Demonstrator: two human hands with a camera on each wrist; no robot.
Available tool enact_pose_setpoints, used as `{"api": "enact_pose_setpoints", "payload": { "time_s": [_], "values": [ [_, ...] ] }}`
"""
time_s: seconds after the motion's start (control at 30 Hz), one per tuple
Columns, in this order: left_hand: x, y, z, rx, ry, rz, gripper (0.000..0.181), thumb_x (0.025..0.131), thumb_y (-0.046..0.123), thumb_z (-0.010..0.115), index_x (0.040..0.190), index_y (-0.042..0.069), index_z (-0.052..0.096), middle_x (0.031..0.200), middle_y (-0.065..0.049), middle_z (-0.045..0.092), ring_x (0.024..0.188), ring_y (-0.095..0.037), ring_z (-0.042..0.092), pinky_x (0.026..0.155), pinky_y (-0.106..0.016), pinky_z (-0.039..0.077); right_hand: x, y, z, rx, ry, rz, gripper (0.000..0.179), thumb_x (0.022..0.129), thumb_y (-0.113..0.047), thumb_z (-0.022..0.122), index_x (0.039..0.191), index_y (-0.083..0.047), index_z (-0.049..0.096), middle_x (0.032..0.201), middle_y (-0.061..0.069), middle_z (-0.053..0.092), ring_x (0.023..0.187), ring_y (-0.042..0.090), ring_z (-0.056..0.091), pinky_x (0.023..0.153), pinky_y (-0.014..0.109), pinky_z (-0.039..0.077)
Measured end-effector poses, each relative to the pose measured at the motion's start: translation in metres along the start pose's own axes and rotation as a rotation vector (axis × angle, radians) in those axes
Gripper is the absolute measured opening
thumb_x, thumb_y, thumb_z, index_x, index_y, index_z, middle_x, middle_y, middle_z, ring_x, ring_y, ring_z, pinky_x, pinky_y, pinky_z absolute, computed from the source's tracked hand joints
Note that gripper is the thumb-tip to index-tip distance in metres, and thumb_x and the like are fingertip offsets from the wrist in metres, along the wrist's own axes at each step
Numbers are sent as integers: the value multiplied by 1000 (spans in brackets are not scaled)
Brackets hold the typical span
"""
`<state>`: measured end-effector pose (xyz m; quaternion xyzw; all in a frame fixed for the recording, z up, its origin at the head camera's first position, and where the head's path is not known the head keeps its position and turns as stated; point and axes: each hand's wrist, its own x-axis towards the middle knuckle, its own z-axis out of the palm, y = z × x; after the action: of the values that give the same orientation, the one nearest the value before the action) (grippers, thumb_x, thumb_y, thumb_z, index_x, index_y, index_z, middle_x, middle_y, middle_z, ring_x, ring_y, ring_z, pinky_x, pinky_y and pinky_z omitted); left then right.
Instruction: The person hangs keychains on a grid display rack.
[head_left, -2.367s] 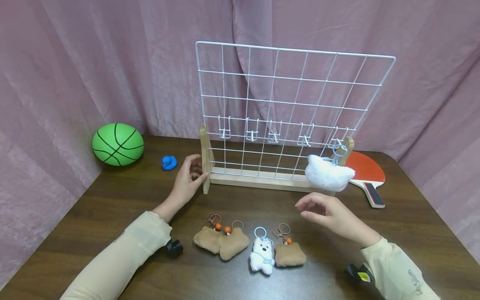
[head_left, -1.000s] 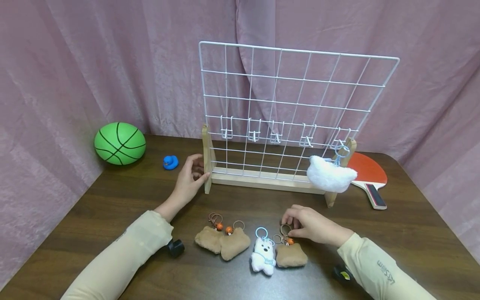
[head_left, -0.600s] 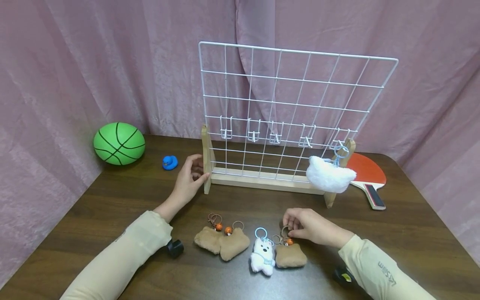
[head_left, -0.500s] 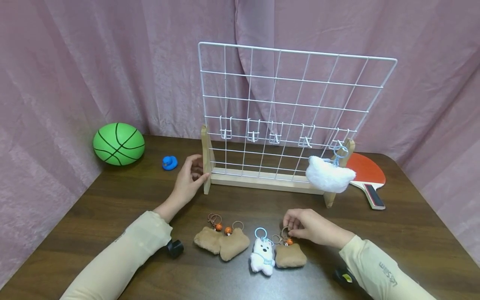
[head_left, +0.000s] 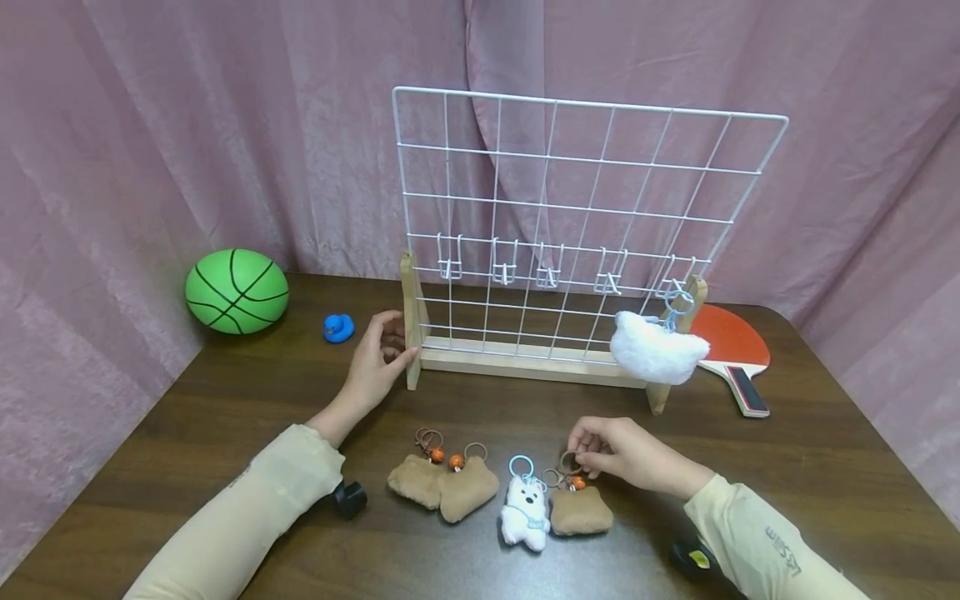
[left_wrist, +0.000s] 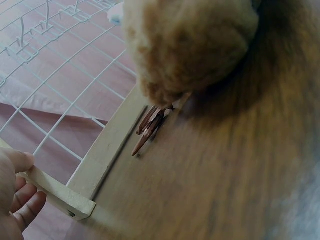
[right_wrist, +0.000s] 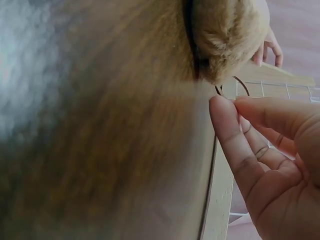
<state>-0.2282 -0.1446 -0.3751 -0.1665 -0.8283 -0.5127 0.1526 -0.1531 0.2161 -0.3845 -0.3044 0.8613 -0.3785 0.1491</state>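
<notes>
In the head view my left hand [head_left: 372, 362] holds the left wooden upright [head_left: 411, 325] of a white wire grid rack, thumb in front and fingers bent behind. My right hand [head_left: 626, 452] pinches the metal ring of a brown plush keychain [head_left: 581, 511] between thumb and index finger. That plush, with an orange bead, lies on the table. Right beside it is a white bear keychain [head_left: 525, 512] with a blue ring. Two more brown plush keychains, one [head_left: 415, 482] overlapping the other [head_left: 468, 492], lie further left. In the right wrist view the pinching fingertips [right_wrist: 223, 112] meet at the ring.
A white plush keychain [head_left: 660, 350] hangs from the rack's rightmost hook; several other white hooks [head_left: 503, 272] line the grid. A red table tennis paddle [head_left: 738, 354] lies behind right. At left are a blue rubber duck [head_left: 338, 327] and a green ball [head_left: 236, 292].
My right hand has come down and left from in front of the rack to the right brown keychain and taken its ring between finger and thumb. My left hand stays on the upright.
</notes>
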Motion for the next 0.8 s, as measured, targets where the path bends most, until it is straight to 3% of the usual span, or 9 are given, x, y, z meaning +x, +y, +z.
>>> {"api": "enact_pose_setpoints", "payload": {
  "time_s": [0.33,0.8],
  "values": [
    [2,-10,2,-19,-5,-25,53,87,-6,63,133,-9,37,112,-29,53,98,-38,57,72,-13,46,-1,0,1,37,35,-27,8,89,-1,63,96,-2,60,82,8,66,68,7,64,61,25,57],
    [0,0,0,-5,-4,3,53,87,-7,63,133,-12,37,110,-31,54,95,-40,57,72,-16,47,-8,-17,-12,-4,109,-68,5,92,-7,63,96,-7,62,80,4,67,66,4,63,63,26,56]
  ]
}}
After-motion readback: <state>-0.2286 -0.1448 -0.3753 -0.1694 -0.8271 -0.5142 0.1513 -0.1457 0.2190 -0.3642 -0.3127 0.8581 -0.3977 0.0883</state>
